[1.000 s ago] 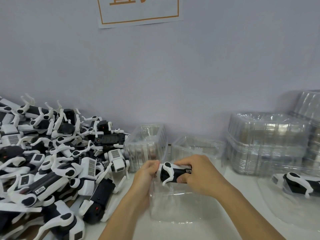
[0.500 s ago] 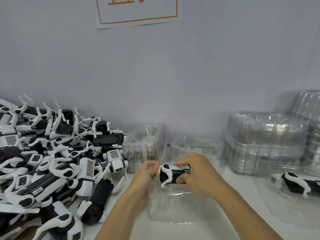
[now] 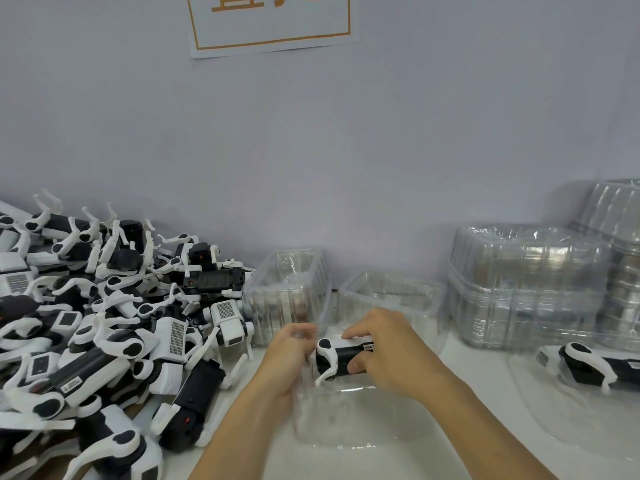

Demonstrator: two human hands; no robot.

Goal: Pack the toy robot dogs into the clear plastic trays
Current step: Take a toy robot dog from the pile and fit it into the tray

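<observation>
While the right hand (image 3: 388, 351) grips the toy robot dog (image 3: 341, 356), thumb under, fingers curled over its back, the dog's long axis runs left-right, level, w/ head end toward the left hand (image 3: 291, 355). It sits just above the clear tray (image 3: 346, 417) directly below. Left fingers curl at the tray's near-left rim, apparently pinching it; grip partly blurred. Next move looks like straight down.

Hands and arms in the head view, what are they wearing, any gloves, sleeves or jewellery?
Nothing is worn: the left hand and right hand are bare and gloveless, both forearms are uncovered to the frame's bottom edge, and no ring, watch or bracelet shows.
</observation>
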